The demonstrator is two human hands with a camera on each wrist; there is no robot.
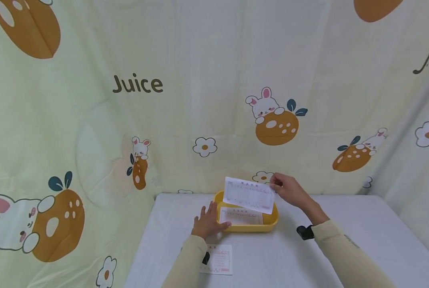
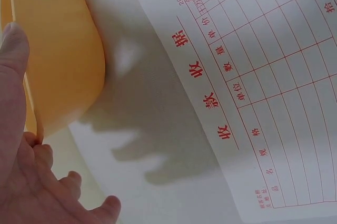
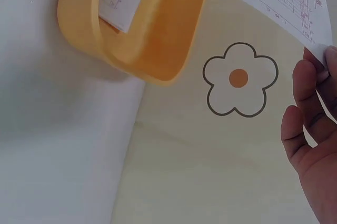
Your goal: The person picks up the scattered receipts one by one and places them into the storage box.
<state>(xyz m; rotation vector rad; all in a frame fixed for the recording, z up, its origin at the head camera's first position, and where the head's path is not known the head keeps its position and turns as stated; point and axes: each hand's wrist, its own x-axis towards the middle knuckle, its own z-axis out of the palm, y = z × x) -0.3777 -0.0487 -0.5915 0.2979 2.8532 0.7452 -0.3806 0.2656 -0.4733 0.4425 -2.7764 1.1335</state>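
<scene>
A white printed receipt slip [image 1: 248, 195] is raised over a yellow plastic basket [image 1: 250, 228]. My right hand [image 1: 288, 190] pinches the slip at its upper right corner, and the sheet hangs at a slant; the right wrist view shows that corner bent between thumb and fingers. Inside the basket lies another printed slip [image 1: 241, 216], partly covered by the raised one. At the basket's left front corner rests my left hand [image 1: 209, 222], fingers spread, the thumb along the front rim. In the left wrist view, the thumb and one finger touch the rim while the other fingers stand off it.
Another receipt slip [image 1: 221, 260] with red print lies on the white-covered table [image 1: 290, 256] in front of the basket, partly behind the left sleeve. A curtain [image 1: 207, 100] with rabbit, orange and flower prints hangs right behind the table's far edge.
</scene>
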